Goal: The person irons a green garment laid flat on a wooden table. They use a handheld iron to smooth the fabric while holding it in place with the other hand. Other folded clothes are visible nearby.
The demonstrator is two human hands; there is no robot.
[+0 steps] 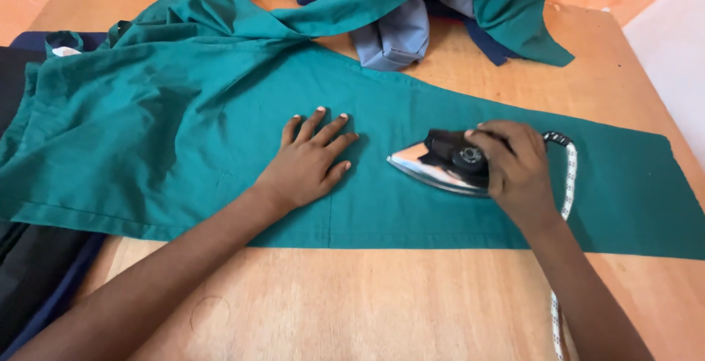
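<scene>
1. Wooden table [382,302] is carrying the whole job, its bare plywood showing along the near edge & at the far corners.
2. Teal garment [183,133] is lying spread across the table, one long leg running out to the right w/ its end near the right table edge; the wider part is bunching in folds at left.
3. A pile of clothes [411,8] is sitting at the far edge: more teal cloth, a grey-blue piece, something pink and something navy.
4. Dark cloth [29,280] is hanging off the table's left side, partly under the teal garment.
5. Left hand [308,163] is pressing flat on the teal leg, fingers spread wide & straight, holding nothing, just pinning the cloth.
6. Right hand [518,166] is curling closed over the handle of the iron [440,163], fingers wrapped down around it.
7. Iron is resting on the teal leg, just right of the left hand but not touching it; its pointed nose is aiming left toward those fingertips, long axis running along the leg. Right hand is the one on it; left is near, w/ a strip of flat cloth between.
8. Black-and-white cord [569,177] is trailing from the iron's back end, looping toward the near edge beside the right forearm.
</scene>
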